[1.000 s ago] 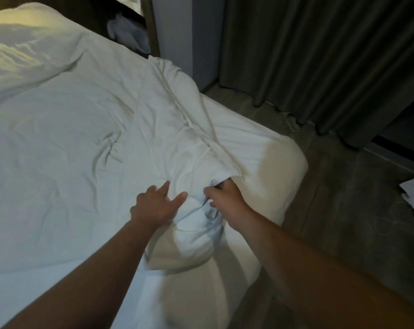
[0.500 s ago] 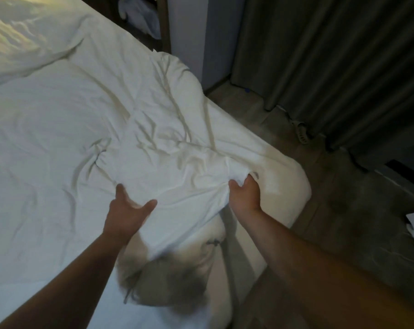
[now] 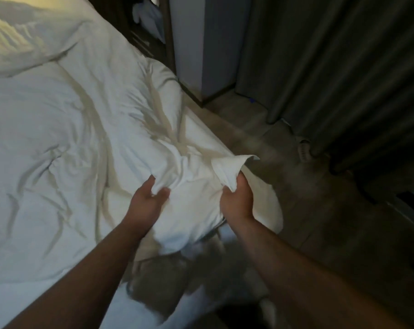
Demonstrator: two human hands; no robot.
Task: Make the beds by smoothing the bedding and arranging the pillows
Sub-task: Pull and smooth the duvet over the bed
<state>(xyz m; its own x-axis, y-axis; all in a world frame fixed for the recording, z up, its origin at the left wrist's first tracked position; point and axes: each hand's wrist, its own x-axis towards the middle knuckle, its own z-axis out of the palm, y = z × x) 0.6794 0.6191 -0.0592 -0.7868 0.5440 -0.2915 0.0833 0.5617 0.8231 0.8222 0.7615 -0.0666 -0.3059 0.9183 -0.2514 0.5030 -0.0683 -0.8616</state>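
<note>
1. Head view, looking down: a white duvet (image 3: 58,138) covers the bed (image 3: 144,307). It is soft and puffy, and its cotton-like surface is creased with long folds and shallow wrinkles.
2. The duvet's near corner is bunched and raised off the bed's edge at the lower middle of the view, with shadow beneath it.
3. The left hand (image 3: 149,200) reaches in from below. Its grip pinches a soft ridge of the duvet between thumb and curled fingers.
4. The right hand (image 3: 237,200), just beside it, has its grip curled round the duvet's corner. A pointed flap (image 3: 234,162) of the fabric stands up above the knuckles.
5. At the far upper left, more white bedding (image 3: 23,39) lies rumpled under warm yellow light. Whether it is a pillow cannot be told.
6. To the right is a wood-grain floor (image 3: 296,210), and dark curtains (image 3: 343,67) hang in heavy vertical pleats.
</note>
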